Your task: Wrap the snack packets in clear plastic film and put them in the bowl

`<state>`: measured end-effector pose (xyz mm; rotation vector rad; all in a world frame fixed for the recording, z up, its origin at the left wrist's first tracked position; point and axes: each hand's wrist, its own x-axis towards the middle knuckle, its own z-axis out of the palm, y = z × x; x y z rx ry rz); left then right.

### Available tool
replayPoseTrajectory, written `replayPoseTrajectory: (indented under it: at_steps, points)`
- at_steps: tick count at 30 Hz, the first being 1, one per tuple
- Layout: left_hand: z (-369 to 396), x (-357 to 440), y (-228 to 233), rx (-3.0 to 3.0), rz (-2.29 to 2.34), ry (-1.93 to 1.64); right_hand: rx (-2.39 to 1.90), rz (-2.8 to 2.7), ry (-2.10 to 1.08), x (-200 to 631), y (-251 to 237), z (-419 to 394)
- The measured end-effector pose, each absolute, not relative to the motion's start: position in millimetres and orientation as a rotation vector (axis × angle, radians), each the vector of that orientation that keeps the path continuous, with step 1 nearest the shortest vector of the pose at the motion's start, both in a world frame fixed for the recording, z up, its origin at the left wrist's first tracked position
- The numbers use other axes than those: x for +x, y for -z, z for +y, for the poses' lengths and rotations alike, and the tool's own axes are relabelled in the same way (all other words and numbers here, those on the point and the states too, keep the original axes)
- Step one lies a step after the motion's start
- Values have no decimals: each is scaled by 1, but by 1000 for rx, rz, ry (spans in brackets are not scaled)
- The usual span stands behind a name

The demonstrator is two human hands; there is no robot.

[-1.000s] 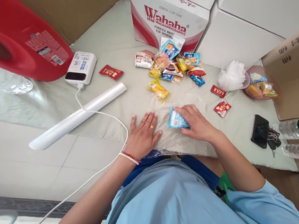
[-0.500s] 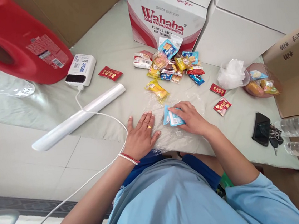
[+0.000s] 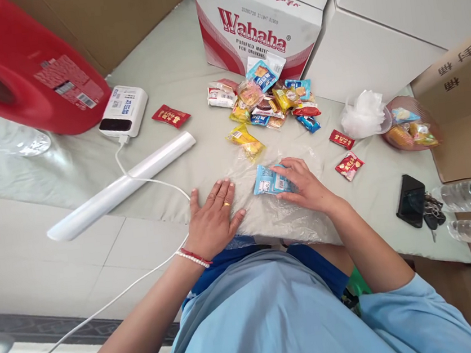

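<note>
Palm down, my left hand (image 3: 212, 216) lies flat with fingers spread at the front of the covered surface, over the edge of a clear plastic sheet (image 3: 304, 219). My right hand (image 3: 304, 185) curls over a light-blue snack packet (image 3: 265, 180), with the thumb at its near side and fingertips on top. The packet rests on the plastic sheet, its right end hidden by the fingers. Just beyond it lies a yellow snack packet (image 3: 246, 141). Farther back is a pile of wrapped snacks (image 3: 269, 102).
A white cable runs from a power bank (image 3: 124, 111) past a white tube (image 3: 121, 186) and my left hand. A red jug (image 3: 65, 65) stands at left. On the right are red sachets (image 3: 349, 165), a pink bowl (image 3: 431, 140), a phone (image 3: 411, 202), keys and bottles. A Wahaha carton (image 3: 258, 26) stands behind.
My left hand has slid slightly left. Under my right hand, two overlapping blue shapes now look like one flatter packet, and the right fingers are a little more spread.
</note>
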<state>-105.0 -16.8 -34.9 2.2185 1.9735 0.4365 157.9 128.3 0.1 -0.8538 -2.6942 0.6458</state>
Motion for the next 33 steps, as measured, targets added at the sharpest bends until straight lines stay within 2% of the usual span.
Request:
replayPoseTrajectory:
  at_steps: [5,13,24,33]
  points:
    - [-16,-104,37,2231,1981,-434,-899,-2774,-577,132,-1,121]
    - [-17,-103,38,2238,1982,-447,-990,-2875,-276,132,5,111]
    - [-18,-108,37,2216,1954,-494,-953,-2947,-307,134,2,102]
    - [-18,-107,42,2210,1958,-568,-1019,-2970,-156,123,-3,95]
